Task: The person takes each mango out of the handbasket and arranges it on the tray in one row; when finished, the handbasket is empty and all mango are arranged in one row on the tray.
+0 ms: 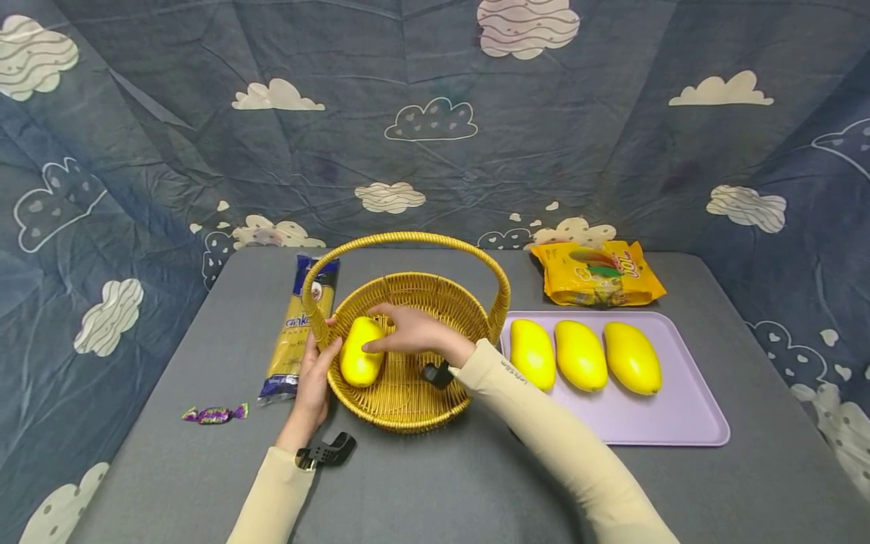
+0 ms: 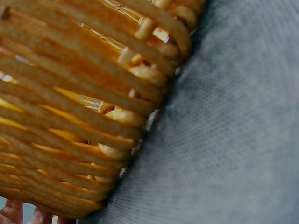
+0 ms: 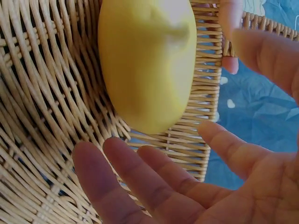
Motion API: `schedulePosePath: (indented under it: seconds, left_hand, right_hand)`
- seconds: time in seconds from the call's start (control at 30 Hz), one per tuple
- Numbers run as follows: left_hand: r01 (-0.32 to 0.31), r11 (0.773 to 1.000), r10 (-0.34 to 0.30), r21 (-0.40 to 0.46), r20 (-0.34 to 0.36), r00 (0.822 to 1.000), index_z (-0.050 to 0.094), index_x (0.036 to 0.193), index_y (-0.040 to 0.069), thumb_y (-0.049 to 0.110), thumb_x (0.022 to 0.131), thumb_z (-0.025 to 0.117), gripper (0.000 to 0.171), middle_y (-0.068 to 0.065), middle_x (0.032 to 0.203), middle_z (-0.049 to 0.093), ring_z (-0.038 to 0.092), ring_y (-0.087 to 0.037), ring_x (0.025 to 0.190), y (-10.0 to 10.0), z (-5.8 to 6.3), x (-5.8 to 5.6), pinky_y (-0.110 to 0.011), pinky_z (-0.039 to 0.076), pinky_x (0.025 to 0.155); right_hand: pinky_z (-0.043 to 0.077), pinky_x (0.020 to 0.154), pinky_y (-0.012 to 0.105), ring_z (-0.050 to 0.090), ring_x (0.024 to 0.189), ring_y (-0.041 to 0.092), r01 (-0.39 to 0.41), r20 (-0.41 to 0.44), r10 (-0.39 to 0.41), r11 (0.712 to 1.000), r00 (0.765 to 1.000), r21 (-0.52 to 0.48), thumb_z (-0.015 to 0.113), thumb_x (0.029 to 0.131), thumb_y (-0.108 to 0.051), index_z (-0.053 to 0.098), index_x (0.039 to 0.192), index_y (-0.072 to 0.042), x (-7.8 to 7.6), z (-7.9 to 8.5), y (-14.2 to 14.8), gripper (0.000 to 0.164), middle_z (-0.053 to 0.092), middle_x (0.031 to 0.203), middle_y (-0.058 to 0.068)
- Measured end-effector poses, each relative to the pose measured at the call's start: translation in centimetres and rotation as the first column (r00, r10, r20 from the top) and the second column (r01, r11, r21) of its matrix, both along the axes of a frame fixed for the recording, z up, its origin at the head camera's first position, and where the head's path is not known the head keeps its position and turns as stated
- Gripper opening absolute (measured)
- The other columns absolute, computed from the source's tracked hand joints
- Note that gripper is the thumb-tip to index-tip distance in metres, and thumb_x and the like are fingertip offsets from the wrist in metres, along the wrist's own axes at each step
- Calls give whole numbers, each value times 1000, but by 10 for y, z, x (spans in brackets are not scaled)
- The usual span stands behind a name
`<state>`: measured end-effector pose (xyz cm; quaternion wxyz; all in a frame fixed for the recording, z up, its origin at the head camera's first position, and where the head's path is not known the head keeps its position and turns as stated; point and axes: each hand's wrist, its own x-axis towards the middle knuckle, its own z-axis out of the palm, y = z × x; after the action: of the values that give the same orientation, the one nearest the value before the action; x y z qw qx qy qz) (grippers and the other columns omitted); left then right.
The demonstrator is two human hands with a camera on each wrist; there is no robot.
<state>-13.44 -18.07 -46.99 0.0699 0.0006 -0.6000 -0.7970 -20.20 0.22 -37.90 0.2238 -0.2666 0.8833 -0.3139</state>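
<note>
A golden wicker basket (image 1: pixel 408 408) with a tall arched handle stands at the middle of the table. My left hand (image 1: pixel 315 385) grips its left rim near the foot of the handle, the thumb over the edge. In the left wrist view the woven side (image 2: pixel 70 102) fills the left half, with fingertips (image 2: pixel 13 212) at the lower corner. One yellow mango (image 1: pixel 360 355) lies inside, against the left wall. Over the basket reaches my right hand (image 1: pixel 411 330), fingers spread beside that mango. The right wrist view shows a gap between the long fingers (image 3: pixel 121 172) and the mango (image 3: pixel 147 70).
Three more mangoes (image 1: pixel 579 355) lie on a lilac tray (image 1: pixel 686 415) to the right. Behind it sits a yellow packet (image 1: pixel 598 276). A pasta bag (image 1: pixel 292 347) lies left of the basket, and a purple wrapped candy (image 1: pixel 215 415) sits nearer the table's left edge.
</note>
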Motion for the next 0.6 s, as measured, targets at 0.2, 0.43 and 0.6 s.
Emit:
schedulePosePath:
  seconds: [0.2,0.43,0.6]
  left_hand:
    - [8,1000,-7,-8,9,1000,33,139,9,16,101,46,41,-4,147,31,30,-20,132,-1,0,0,-34,23,108]
    - [12,1000,-12,-19,12,1000,31,141,9,17,101,46,43,-3,147,30,29,-18,133,0,0,0,-35,22,108]
    - [13,1000,-12,-18,7,1000,30,141,8,16,101,45,44,-3,147,30,29,-18,133,-1,1,0,-34,23,108]
  right_hand:
    - [37,100,39,44,125,27,8,73,-6,1000,997,-21,74,81,-38,38,144,-12,0,-5,-2,77,44,141,13]
    - [43,91,34,51,114,23,24,124,-21,999,992,-29,75,80,-40,36,144,-9,0,-12,-6,81,50,133,14]
    - [50,76,37,59,92,25,55,214,-36,995,976,-82,75,81,-39,33,144,-7,-1,-16,-8,83,55,118,13]
